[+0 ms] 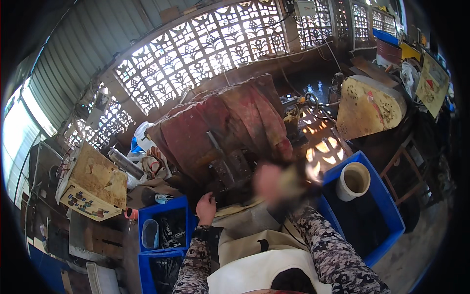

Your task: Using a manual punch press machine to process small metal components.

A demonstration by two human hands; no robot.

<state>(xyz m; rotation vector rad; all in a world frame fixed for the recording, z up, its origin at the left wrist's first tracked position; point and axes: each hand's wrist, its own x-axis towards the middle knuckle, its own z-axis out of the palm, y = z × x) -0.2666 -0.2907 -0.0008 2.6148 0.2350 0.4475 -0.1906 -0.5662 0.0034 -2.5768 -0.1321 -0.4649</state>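
My left hand [205, 209] is at the near edge of a dark machine bed, fingers curled inward; whatever it may grip is too small to make out. To its right, my right hand [269, 183] is smeared by motion, so its fingers cannot be read. A blurred yellowish-brown shape [293, 184] lies against it; I cannot tell whether it is held. In front of both hands stands a machine with a dark metal fixture [232, 169], partly draped with a stained red cloth [196, 130].
Blue bins [166, 202] with dark contents stand at my left. A larger blue tub [394, 215] at my right holds a cream bucket [353, 180]. A worn control box [93, 182] is at far left, a yellowish machine cover [368, 108] at back right.
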